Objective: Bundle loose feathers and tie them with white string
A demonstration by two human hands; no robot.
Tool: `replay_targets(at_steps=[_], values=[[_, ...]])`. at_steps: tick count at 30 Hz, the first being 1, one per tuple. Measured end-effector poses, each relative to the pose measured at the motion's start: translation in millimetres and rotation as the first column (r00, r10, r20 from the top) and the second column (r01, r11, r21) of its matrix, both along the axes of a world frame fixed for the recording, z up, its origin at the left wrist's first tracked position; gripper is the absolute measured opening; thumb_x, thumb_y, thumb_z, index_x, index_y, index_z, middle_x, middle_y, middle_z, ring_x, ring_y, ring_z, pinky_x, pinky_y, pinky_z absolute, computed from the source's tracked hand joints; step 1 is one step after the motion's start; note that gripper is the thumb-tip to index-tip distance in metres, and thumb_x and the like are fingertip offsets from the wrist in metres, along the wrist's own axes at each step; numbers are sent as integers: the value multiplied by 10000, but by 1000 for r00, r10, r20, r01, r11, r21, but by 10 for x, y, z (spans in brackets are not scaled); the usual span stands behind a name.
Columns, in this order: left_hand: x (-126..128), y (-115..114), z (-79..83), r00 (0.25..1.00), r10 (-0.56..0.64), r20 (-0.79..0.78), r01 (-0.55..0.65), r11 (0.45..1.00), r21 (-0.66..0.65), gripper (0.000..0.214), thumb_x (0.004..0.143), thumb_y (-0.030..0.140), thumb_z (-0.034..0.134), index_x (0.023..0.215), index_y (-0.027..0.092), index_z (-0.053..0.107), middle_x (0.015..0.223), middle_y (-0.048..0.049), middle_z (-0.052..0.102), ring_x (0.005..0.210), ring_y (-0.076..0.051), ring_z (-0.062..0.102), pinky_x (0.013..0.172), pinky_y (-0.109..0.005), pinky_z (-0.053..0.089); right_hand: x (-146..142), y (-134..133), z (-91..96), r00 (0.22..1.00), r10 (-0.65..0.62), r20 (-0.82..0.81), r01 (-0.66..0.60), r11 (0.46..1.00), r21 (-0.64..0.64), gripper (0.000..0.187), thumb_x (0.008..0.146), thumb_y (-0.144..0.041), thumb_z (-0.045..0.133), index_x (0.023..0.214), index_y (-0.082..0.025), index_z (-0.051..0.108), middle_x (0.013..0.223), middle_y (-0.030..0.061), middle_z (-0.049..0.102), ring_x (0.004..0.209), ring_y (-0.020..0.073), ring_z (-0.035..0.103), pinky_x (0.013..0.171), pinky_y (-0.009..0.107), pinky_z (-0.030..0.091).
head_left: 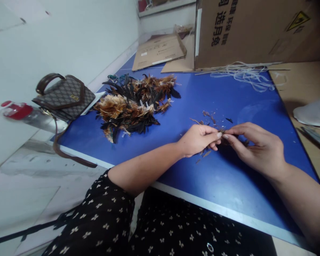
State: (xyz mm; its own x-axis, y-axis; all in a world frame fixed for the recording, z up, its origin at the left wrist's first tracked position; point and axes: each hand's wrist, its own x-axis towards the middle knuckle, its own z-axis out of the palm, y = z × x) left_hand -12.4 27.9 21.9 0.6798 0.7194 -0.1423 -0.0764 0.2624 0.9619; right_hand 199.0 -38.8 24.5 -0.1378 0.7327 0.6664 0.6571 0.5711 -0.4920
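Observation:
My left hand (pixel 200 139) and my right hand (pixel 256 145) meet over the blue table (pixel 229 177), fingertips pinched together on a few small brown feathers (pixel 222 132). More small feathers stick out below my left hand. Several loose feather bits (pixel 210 117) lie on the table just beyond the hands. A big pile of brown, tan and black feathers (pixel 134 103) lies further left.
A patterned brown handbag (pixel 64 96) sits at the table's left edge, next to a red-capped bottle (pixel 24 113). A large cardboard box (pixel 256 32) stands at the back, with pale strings (pixel 245 73) in front and flattened cardboard (pixel 158 49) to its left.

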Motion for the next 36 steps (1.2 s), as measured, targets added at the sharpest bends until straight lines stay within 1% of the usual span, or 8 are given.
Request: replay_targets(at_steps=[5, 9, 12, 16, 23, 27, 32, 36], values=[[11, 13, -2, 999, 36, -4, -36, 999, 25, 194, 1017, 281, 845, 931, 122, 778, 764, 13, 715, 633, -62, 645, 696, -235, 551, 77, 16, 37, 996, -85, 17, 85, 996, -9, 80, 1076, -323, 779, 1051, -298, 850, 1000, 53, 895, 860, 240, 833, 820, 402, 678], [47, 42, 15, 965, 255, 58, -257, 965, 46, 164, 1074, 235, 764, 947, 132, 783, 805, 15, 718, 639, -54, 617, 701, -235, 534, 340, 99, 18, 975, -193, 109, 199, 979, -39, 183, 1076, -375, 742, 1033, -240, 858, 1032, 100, 900, 924, 263, 844, 877, 410, 666], [51, 71, 50, 899, 426, 101, -431, 902, 33, 159, 1091, 210, 742, 955, 138, 781, 817, 21, 710, 641, -51, 597, 713, -237, 535, 513, 160, -41, 958, -173, 228, 204, 972, -119, 206, 1045, -388, 738, 1006, -238, 873, 986, 104, 889, 864, 260, 826, 809, 403, 639], [44, 90, 84, 845, 522, 113, -528, 849, 25, 153, 1103, 217, 737, 974, 149, 786, 823, 27, 704, 646, -50, 580, 707, -232, 516, 549, 173, -119, 953, -87, 290, 139, 977, -163, 226, 1051, -401, 723, 1022, -254, 892, 968, 81, 875, 810, 236, 805, 783, 397, 634], [46, 70, 76, 860, 494, 128, -502, 864, 34, 154, 1107, 226, 736, 981, 155, 787, 800, 29, 689, 638, -58, 568, 689, -237, 495, 475, 190, -187, 915, -26, 403, 129, 965, -230, 193, 1007, -329, 717, 1022, -233, 883, 981, 100, 846, 807, 256, 782, 761, 410, 634], [33, 65, 77, 878, 469, 98, -475, 879, 42, 143, 1102, 254, 748, 1003, 162, 797, 829, 20, 705, 650, -59, 574, 691, -234, 495, 450, 198, -141, 948, -123, 295, 189, 960, -208, 135, 991, -309, 705, 950, -233, 809, 887, 92, 827, 755, 236, 748, 696, 365, 578], [43, 73, 37, 900, 420, 112, -426, 904, 31, 154, 1072, 295, 791, 1009, 155, 804, 871, 1, 741, 681, -64, 584, 705, -242, 501, 378, 161, -67, 944, -295, 148, 326, 904, -278, 141, 982, -349, 709, 991, -239, 796, 826, 59, 825, 617, 186, 656, 610, 326, 496], [55, 38, 34, 929, 363, 73, -365, 931, 26, 149, 1083, 268, 763, 981, 164, 797, 859, -10, 750, 708, -81, 604, 712, -246, 515, 324, 143, -90, 946, -321, 41, 317, 895, -314, 172, 997, -376, 723, 1028, -229, 806, 846, 61, 835, 671, 193, 697, 636, 323, 515]])
